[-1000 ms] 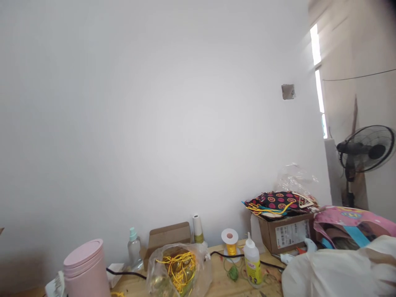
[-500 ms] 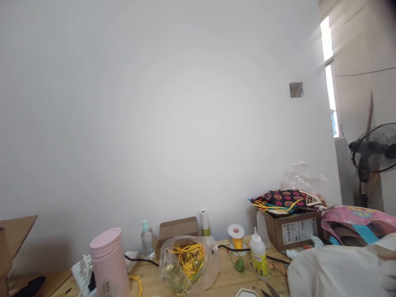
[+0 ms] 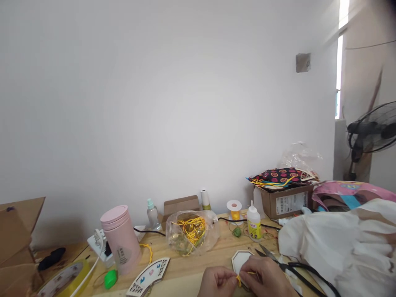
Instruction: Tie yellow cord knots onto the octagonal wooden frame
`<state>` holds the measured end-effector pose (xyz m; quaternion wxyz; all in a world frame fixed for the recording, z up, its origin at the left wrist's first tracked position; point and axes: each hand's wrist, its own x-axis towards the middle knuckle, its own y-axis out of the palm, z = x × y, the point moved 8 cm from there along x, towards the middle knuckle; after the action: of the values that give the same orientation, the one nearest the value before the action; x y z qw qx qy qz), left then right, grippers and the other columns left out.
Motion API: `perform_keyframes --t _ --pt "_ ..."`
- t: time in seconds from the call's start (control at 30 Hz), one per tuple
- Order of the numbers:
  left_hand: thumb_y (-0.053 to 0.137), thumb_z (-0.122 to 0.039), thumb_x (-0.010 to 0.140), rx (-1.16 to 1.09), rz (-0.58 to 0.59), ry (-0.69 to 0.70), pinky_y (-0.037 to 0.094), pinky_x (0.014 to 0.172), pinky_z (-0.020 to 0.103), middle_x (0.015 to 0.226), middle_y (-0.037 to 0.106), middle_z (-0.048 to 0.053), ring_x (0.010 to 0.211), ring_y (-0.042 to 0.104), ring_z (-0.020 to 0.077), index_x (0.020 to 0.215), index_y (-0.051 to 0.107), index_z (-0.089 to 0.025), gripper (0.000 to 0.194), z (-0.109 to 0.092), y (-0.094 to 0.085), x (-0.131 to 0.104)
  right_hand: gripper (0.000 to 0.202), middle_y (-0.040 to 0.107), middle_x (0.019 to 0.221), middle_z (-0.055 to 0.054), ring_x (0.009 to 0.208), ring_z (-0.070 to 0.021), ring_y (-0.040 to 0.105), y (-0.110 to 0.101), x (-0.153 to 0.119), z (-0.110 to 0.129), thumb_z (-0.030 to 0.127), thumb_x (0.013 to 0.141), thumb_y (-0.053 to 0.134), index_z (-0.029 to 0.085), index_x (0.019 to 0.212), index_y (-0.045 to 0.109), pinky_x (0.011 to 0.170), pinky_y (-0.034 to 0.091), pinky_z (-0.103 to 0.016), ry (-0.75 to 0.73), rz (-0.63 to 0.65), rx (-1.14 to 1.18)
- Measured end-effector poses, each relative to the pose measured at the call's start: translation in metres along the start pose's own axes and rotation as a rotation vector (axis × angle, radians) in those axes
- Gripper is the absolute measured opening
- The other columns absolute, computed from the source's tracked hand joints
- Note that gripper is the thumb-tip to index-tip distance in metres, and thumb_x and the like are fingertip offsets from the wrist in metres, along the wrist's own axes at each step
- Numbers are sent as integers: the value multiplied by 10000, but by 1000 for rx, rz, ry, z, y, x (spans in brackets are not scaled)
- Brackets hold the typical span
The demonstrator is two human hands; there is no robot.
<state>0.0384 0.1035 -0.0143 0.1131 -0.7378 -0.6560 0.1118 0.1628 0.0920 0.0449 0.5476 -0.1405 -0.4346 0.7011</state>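
Observation:
At the bottom of the view my left hand (image 3: 218, 282) and my right hand (image 3: 265, 277) meet, fingertips pinched close together on a yellow cord (image 3: 238, 280). Just beyond the fingers lies a white hexagonal piece (image 3: 241, 260) with a dark rim, partly covered by my hands. Scissors (image 3: 268, 252) with black handles rest beside my right hand, blades pointing away to the left. Left of my hands is a fan-shaped piece (image 3: 149, 277) with cut-out patterns and small coloured shapes.
Behind stand a glue bottle (image 3: 254, 222), a spool of yellow cord (image 3: 235, 215) and a clear bag (image 3: 213, 231) of yellow cords. A pink tumbler (image 3: 121, 241), a tape roll (image 3: 66, 280) and a cardboard box (image 3: 18, 231) are left. White cloth (image 3: 337, 243) lies right.
The view has tilted down, so more of the table shows. Both hands, the yellow cord between them, the fan-shaped piece and the tape roll have come into view.

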Motion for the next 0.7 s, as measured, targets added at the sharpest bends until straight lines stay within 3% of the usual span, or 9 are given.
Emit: perform_keyframes --t 0.17,0.37,0.7 --pt "597 -338 587 6 -16 16 433 599 238 666 680 67 660 590 188 655 662 -100 256 -7 0 2 167 614 661 -4 632 -125 529 -5 -2 4 154 731 492 187 659 640 549 333 -182 -14 -33 1" --pt "566 -293 600 56 -16 5 418 537 239 597 668 62 596 580 191 605 660 -81 232 -11 1 2 214 580 607 -4 590 -116 512 -5 -5 13 125 741 458 164 599 613 521 311 -185 -95 -40 -7" --pt "635 -315 561 -128 20 37 453 605 268 679 688 93 665 603 218 656 674 -94 243 -17 7 -3 192 594 624 13 596 -117 509 -6 -4 -1 169 742 472 190 628 626 540 319 -188 -7 -86 66"
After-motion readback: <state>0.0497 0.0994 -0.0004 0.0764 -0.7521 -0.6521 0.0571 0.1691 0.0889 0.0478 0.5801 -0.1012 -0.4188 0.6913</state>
